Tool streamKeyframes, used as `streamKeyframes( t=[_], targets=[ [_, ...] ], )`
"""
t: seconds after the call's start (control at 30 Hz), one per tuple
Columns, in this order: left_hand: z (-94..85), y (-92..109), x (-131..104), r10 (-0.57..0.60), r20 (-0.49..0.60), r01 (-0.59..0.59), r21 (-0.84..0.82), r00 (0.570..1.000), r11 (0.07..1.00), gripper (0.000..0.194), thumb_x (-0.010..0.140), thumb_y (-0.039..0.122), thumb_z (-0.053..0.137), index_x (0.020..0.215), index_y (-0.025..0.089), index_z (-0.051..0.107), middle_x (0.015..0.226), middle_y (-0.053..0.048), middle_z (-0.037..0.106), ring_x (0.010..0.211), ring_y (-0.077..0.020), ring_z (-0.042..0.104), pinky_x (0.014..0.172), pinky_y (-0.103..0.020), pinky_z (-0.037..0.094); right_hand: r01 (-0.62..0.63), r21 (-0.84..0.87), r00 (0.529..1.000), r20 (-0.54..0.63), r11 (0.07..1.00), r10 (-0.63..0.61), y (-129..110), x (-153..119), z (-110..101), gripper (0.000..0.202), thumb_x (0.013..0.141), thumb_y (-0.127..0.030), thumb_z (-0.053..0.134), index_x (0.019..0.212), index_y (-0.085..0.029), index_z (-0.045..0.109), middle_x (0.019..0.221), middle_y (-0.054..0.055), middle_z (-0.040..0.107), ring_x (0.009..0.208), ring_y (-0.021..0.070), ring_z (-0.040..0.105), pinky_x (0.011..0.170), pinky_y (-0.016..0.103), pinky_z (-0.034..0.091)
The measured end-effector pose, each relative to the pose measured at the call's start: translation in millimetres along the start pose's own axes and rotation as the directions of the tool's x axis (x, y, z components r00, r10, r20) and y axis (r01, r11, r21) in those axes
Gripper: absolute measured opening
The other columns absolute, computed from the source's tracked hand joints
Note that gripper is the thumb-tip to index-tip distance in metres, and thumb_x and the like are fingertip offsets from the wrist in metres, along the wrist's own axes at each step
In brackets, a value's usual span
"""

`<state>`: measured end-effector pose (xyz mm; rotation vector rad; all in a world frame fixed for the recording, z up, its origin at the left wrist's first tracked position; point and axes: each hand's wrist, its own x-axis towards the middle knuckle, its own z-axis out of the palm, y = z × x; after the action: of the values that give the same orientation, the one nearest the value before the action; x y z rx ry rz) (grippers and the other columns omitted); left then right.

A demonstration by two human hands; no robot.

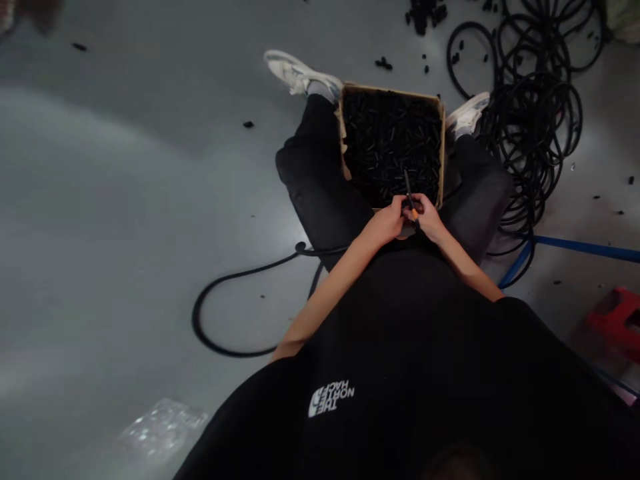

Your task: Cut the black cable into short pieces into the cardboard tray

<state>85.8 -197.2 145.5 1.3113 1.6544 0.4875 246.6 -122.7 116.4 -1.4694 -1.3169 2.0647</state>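
Note:
My left hand point(388, 223) is closed, its fingertips around something dark that looks like the end of the black hose point(240, 272); the grip itself is partly hidden. Close beside it, my right hand point(429, 219) is closed on a cutting tool point(415, 215) with an orange and black handle. Its slim dark blade points away from me, over the near edge of a cardboard box point(443, 150). Inside that box lie many short black tube pieces point(393, 143). The hose loops out on the left and passes under my left forearm.
My legs straddle the box. On the right lies a large tangle of black hose point(540, 127), with a blue strap point(585, 247) and a red plastic object point(617, 323) nearer me. Loose black pieces point(425, 15) are scattered on the grey floor. A clear plastic bag point(165, 427) lies at lower left.

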Motion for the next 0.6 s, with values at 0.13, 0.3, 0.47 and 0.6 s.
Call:
streamKeyframes(
  t=[0.13,0.3,0.47,0.6],
  targets=[
    [-4.8,17,-4,-0.035,0.013,0.031,0.22,0.999,0.975,0.052,0.114,0.027,0.062,0.161,0.006,0.052,0.132,-0.029,0.081,0.115,-0.0367,0.082,0.098,-0.042,0.06,0.054,-0.051,0.994,-0.096,0.997,-0.059,6,7,-6,0.057,0.085,-0.047,0.09,0.126,-0.029,0.056,0.096,-0.002,0.069,0.084,0.0172,0.069,0.077,0.031,0.06],
    [-21.1,11,-12,-0.017,-0.096,0.049,0.345,0.995,0.937,0.029,0.116,0.034,0.061,0.138,0.017,0.07,0.136,-0.021,0.081,0.126,-0.0334,0.079,0.1,-0.038,0.059,0.107,0.067,0.973,-0.21,0.992,-0.09,11,19,-18,0.063,0.091,-0.058,0.089,0.135,-0.031,0.052,0.089,-0.006,0.065,0.068,0.0122,0.065,0.063,0.024,0.054],
    [-37.2,-17,-1,-0.067,-0.323,0.193,0.378,0.944,0.906,0.03,0.118,0.034,0.055,0.137,0.022,0.074,0.132,-0.019,0.082,0.125,-0.0332,0.077,0.102,-0.04,0.058,0.065,0.082,0.996,-0.067,0.994,-0.06,12,15,-13,0.067,0.084,-0.069,0.094,0.123,-0.03,0.056,0.089,-0.007,0.065,0.075,0.0111,0.071,0.07,0.023,0.062],
    [-37.1,-31,19,-0.072,-0.383,0.226,0.374,0.921,0.9,0.035,0.118,0.034,0.051,0.141,0.019,0.073,0.136,-0.021,0.08,0.127,-0.0367,0.076,0.106,-0.045,0.056,-0.007,-0.008,0.999,0.044,1.0,0.007,14,10,-5,0.068,0.078,-0.064,0.102,0.118,-0.027,0.062,0.085,-0.007,0.061,0.079,0.0125,0.072,0.07,0.022,0.062]
  ],
)
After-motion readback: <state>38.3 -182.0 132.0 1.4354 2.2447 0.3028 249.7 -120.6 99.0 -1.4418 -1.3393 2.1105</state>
